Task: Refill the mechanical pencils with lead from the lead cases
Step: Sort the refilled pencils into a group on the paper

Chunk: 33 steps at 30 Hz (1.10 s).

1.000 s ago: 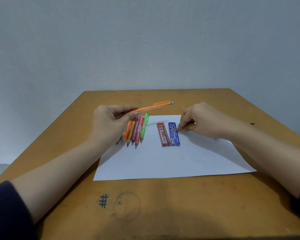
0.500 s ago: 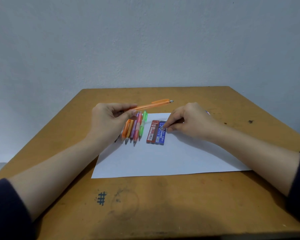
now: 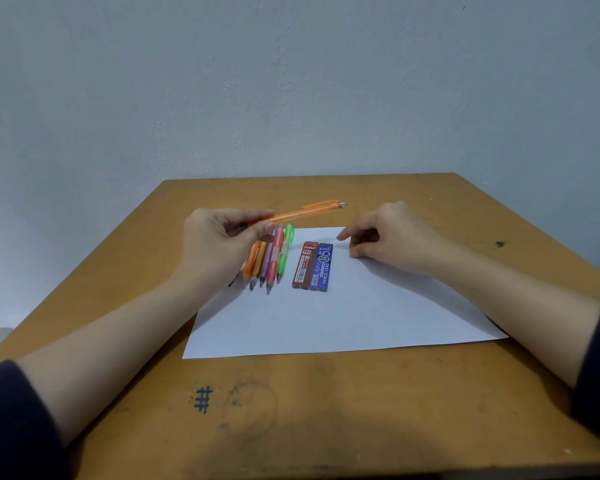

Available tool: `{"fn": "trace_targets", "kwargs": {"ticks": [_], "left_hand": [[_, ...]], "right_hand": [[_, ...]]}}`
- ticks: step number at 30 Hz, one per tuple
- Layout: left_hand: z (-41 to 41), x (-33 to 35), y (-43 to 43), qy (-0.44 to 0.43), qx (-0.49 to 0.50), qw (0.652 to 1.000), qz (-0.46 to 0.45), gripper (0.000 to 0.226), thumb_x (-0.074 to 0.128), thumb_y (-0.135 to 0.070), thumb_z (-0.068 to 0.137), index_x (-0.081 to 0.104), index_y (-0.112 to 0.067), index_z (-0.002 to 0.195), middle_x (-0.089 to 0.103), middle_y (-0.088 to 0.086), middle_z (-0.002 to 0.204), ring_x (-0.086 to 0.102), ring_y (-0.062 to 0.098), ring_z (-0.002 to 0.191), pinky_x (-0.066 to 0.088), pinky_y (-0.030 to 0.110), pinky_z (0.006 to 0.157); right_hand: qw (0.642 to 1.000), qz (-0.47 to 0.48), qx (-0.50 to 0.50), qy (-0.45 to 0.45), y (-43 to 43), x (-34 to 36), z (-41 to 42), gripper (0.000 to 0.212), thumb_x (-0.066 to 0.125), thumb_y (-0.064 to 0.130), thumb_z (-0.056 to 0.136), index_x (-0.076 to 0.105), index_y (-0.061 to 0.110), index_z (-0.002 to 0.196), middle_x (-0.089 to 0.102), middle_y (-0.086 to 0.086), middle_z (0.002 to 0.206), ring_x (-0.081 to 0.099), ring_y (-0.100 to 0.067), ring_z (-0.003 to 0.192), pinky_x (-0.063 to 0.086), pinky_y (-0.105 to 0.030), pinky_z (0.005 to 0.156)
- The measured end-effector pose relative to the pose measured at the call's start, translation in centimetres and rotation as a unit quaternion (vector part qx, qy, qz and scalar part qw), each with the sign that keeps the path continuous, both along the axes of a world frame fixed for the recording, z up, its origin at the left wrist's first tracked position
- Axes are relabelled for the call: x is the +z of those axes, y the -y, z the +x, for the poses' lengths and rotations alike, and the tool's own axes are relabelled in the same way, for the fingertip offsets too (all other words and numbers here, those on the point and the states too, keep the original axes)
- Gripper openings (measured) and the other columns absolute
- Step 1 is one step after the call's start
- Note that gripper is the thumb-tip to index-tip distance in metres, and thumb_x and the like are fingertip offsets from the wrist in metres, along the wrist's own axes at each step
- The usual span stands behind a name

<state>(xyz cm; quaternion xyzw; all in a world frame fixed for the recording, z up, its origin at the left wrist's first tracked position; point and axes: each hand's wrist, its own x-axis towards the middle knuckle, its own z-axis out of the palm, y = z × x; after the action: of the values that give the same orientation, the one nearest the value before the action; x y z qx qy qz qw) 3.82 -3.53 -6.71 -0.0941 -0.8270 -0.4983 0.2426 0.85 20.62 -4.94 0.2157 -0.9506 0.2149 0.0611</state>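
Brown wooden tabletop (image 3: 326, 427) has open room on the near half and toward its right edge, the white paper sheet (image 3: 343, 320) lying mid-table. Left hand (image 3: 219, 244) pinches a translucent orange mechanical pencil (image 3: 305, 211) aloft over the row of coloured pencils (image 3: 269, 261); a slip could scatter them. Right hand (image 3: 392, 237), fingers loosely curled and empty, rests just beside the blue lead case (image 3: 323, 268) and red lead case (image 3: 303, 266), where a careless nudge might push them off the sheet.

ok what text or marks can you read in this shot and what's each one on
"Faster" and "2B": red lead case. Its smaller print is too blurred to read.
"0.5" and "PENCIL LEAD": blue lead case. A slanted word beside them looks like "Alpha", not certain; the rest is too small.
"#": drawn in ink on the table, beside a faint pencilled circle.
No readable print on the pencils.
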Motion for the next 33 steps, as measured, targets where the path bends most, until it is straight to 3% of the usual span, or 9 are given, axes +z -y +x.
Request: {"fn": "trace_targets", "kwargs": {"ticks": [3,6,14,16,20,25,30,33], "left_hand": [[0.0,0.0,0.0,-0.001,-0.002,1.0,0.0,0.023,0.069,-0.02,0.083,0.072,-0.02,0.106,0.068,-0.014,0.085,0.067,0.002,0.088,0.055,0.018,0.073],[0.1,0.0,0.0,-0.002,-0.003,1.0,0.005,0.022,0.07,-0.021,0.083,0.07,-0.027,0.104,0.068,-0.016,0.082,0.068,0.002,0.087,0.056,0.019,0.072],[0.3,0.1,-0.1,0.006,-0.013,1.0,-0.008,0.021,0.069,-0.021,0.084,0.069,-0.03,0.103,0.064,-0.024,0.081,0.064,-0.01,0.085,0.053,0.011,0.065],[0.3,0.1,0.0,0.005,-0.014,1.0,-0.01,0.021,0.068,-0.021,0.084,0.071,-0.026,0.105,0.064,-0.023,0.081,0.064,-0.009,0.086,0.053,0.011,0.065],[0.3,0.1,-0.1,0.009,-0.018,1.0,-0.011,0.023,0.067,-0.019,0.085,0.071,-0.019,0.108,0.064,-0.021,0.083,0.065,-0.005,0.085,0.053,0.01,0.064],[0.5,0.1,-0.3,0.013,-0.033,0.999,-0.01,0.023,0.067,-0.016,0.085,0.071,-0.018,0.108,0.064,-0.02,0.085,0.065,0.001,0.089,0.052,0.01,0.064],[0.7,0.1,-0.4,0.016,-0.048,0.999,0.011,0.022,0.067,-0.013,0.085,0.07,-0.023,0.104,0.064,-0.022,0.082,0.062,-0.014,0.082,0.048,0.006,0.06],[0.6,0.1,-0.4,0.017,-0.048,0.999,0.007,0.021,0.067,-0.014,0.085,0.07,-0.025,0.103,0.064,-0.022,0.082,0.062,-0.015,0.082,0.048,0.006,0.06]], "right_hand": [[1.0,-0.003,-0.001,-0.001,-0.2,0.5,0.2,0.031,0.075,0.014,0.079,0.07,0.017,0.109,0.072,0.004,0.085,0.062,-0.007,0.08,0.044,-0.014,0.075],[0.999,-0.03,-0.015,-0.007,-0.6,0.9,0.1,0.031,0.076,0.016,0.078,0.071,0.016,0.108,0.073,0.002,0.087,0.061,-0.005,0.078,0.04,-0.005,0.07],[0.983,-0.172,-0.012,-0.069,-0.8,1.0,-0.1,0.023,0.075,0.009,0.078,0.072,0.018,0.099,0.069,0.001,0.076,0.064,-0.02,0.072,0.053,-0.037,0.078],[0.977,-0.197,-0.011,-0.08,-0.6,1.2,0.2,0.02,0.075,0.009,0.078,0.074,0.016,0.097,0.069,-0.001,0.075,0.064,-0.019,0.072,0.052,-0.032,0.076],[0.972,-0.213,-0.006,-0.1,-0.4,1.4,0.7,0.012,0.072,0.01,0.081,0.075,0.014,0.091,0.069,0.003,0.074,0.057,0.0,0.065,0.044,-0.01,0.062],[0.974,-0.196,-0.023,-0.109,-0.4,1.3,0.6,0.009,0.072,0.011,0.082,0.076,0.013,0.09,0.067,0.008,0.07,0.055,0.005,0.061,0.039,-0.007,0.058],[0.978,-0.175,-0.022,-0.114,-0.5,1.3,0.5,0.006,0.07,0.01,0.083,0.075,0.011,0.086,0.059,0.017,0.063,0.051,0.009,0.055,0.037,-0.006,0.056],[0.98,-0.159,-0.021,-0.117,-0.5,1.2,0.4,0.006,0.069,0.01,0.085,0.074,0.012,0.086,0.059,0.017,0.064,0.051,0.008,0.057,0.038,-0.007,0.057]]}}
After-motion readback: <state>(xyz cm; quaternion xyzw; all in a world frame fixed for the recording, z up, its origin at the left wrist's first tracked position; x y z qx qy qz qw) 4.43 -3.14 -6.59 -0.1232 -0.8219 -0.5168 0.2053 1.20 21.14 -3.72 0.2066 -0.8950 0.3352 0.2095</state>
